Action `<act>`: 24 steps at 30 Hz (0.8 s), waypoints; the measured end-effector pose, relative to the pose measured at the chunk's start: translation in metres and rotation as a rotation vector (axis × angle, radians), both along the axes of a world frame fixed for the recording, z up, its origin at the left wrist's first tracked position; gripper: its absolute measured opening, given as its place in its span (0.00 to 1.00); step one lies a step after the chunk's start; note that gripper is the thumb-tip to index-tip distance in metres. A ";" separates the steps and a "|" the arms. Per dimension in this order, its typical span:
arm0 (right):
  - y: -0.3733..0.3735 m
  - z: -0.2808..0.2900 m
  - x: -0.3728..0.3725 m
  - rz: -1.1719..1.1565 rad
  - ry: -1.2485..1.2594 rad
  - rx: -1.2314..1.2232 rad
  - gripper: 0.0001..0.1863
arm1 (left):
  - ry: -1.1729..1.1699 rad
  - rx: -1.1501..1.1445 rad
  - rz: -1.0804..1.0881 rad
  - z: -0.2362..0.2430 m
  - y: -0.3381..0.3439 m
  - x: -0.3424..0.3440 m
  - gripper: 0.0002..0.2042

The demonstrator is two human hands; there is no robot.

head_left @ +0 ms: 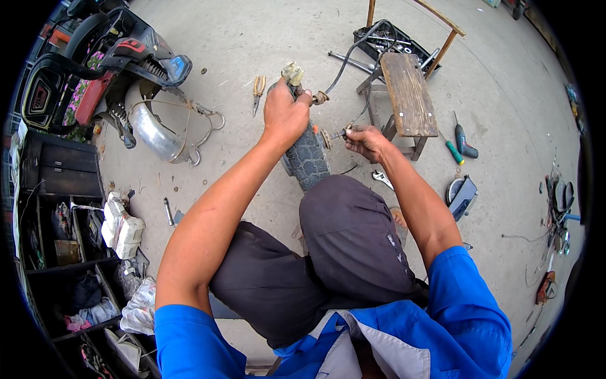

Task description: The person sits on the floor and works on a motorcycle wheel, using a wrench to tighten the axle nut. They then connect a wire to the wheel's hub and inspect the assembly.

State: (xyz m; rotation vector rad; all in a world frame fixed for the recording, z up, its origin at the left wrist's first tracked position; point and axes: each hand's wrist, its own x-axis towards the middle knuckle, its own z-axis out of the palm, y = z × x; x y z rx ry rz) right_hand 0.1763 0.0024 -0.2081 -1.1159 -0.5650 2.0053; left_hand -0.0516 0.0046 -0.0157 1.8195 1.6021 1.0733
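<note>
A tyred wheel (307,158) with worn black tread stands in front of my knees. My left hand (287,112) is closed at the top of the tyre. A crumpled yellowish-white piece (292,72) sticks out beyond its fingers; what the fingers hold is hidden. Beside its thumb is a rusty round fitting (320,98), with a black cable (344,63) bending away from it. My right hand (368,143), closed, pinches a thin cable's metal end (339,134) just right of the wheel's hub (325,139).
Pliers (257,95) lie left of the wheel, a wrench (382,179) right of it. A wooden stool (409,95) stands before a black toolbox (410,45). Further right are a drill (465,142), a screwdriver (454,153) and a grinder (464,197). A partly dismantled scooter (126,60) and shelves (60,270) stand left.
</note>
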 end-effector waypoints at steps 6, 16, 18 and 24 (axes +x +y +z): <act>0.001 -0.003 -0.006 -0.015 -0.043 0.015 0.07 | -0.020 -0.002 0.014 -0.002 0.001 0.001 0.07; 0.000 0.004 -0.005 -0.040 0.046 -0.060 0.07 | -0.023 -0.011 -0.005 -0.002 0.002 -0.002 0.07; 0.003 0.003 -0.007 -0.022 0.021 -0.055 0.07 | -0.027 -0.012 -0.006 -0.003 0.002 -0.002 0.07; 0.005 0.006 -0.011 -0.021 -0.036 -0.096 0.07 | -0.038 -0.004 -0.008 -0.005 0.002 -0.005 0.07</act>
